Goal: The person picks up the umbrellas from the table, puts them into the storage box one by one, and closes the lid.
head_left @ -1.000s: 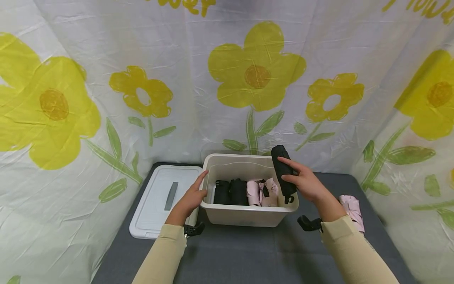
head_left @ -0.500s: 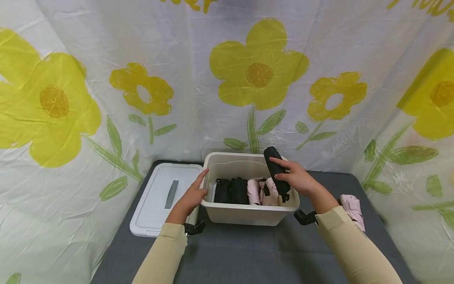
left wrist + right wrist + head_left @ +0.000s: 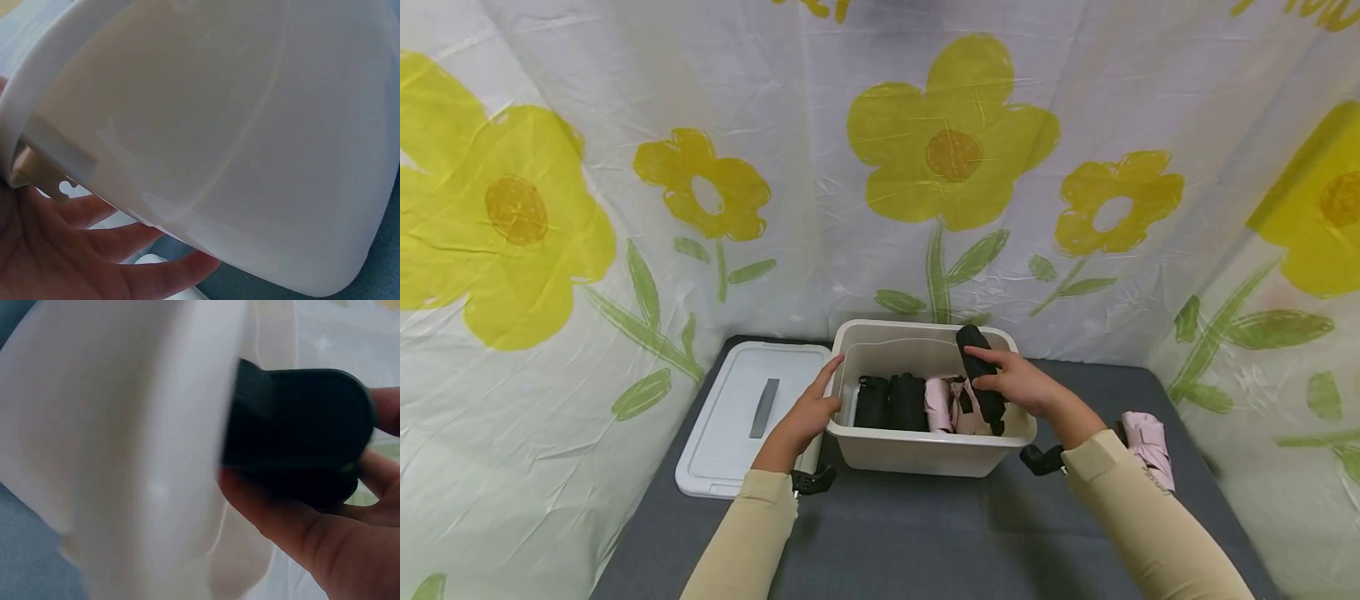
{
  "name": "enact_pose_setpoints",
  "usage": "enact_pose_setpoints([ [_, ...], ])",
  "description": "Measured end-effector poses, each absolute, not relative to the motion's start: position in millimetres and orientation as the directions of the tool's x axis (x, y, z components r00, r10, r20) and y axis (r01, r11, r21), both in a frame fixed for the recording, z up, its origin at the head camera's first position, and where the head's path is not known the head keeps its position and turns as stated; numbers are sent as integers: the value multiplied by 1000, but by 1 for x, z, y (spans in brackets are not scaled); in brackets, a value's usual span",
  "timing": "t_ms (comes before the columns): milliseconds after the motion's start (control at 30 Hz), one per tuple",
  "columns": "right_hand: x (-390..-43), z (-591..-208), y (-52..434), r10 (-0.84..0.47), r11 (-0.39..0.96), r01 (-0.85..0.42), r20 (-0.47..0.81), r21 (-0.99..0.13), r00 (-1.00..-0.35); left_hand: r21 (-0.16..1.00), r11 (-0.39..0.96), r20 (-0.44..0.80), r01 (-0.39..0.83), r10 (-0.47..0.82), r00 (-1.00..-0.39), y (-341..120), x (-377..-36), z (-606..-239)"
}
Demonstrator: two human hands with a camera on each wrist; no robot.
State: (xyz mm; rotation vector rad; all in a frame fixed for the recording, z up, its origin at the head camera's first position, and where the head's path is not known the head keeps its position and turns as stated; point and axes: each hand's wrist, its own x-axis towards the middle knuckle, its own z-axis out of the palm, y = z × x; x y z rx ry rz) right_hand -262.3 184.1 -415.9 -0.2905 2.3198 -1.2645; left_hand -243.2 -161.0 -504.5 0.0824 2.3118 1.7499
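Note:
A beige storage bin [image 3: 917,450] holds two black folded umbrellas [image 3: 907,402] at the left and pink ones [image 3: 937,404] beside them. My right hand [image 3: 1018,383] grips another black folded umbrella [image 3: 976,358], tilted over the bin's right end, its lower end down inside. In the right wrist view, thumb and fingers surround this umbrella [image 3: 300,425] close by the bin's rim [image 3: 181,425]. My left hand [image 3: 805,417] rests at the bin's left rim. The left wrist view shows its fingers [image 3: 169,275] spread and nearly straight along the bin's outer wall [image 3: 206,125].
A white lid [image 3: 722,425] with a grey handle lies left of the bin on the dark grey table [image 3: 917,533]. One more pink folded umbrella [image 3: 1148,446] lies at the right, beyond my right forearm. A flower-printed curtain [image 3: 805,208] hangs close behind the bin.
My right hand has moved the black umbrella left and down, so its lower end is now inside the bin's right part. The left hand stays at the rim.

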Motion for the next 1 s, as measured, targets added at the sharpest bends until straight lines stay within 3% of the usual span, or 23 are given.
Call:
enact_pose_setpoints([
  [200,-260,-414,183,-414,512,75,-322,-856,-851,955,282,-154,-95,194,-969,-160,-244,-504],
  [1000,-242,-411,215,-452,433,12,-229,-901,-862,954,280,-167,-107,202,-965,-161,-247,-507],
])
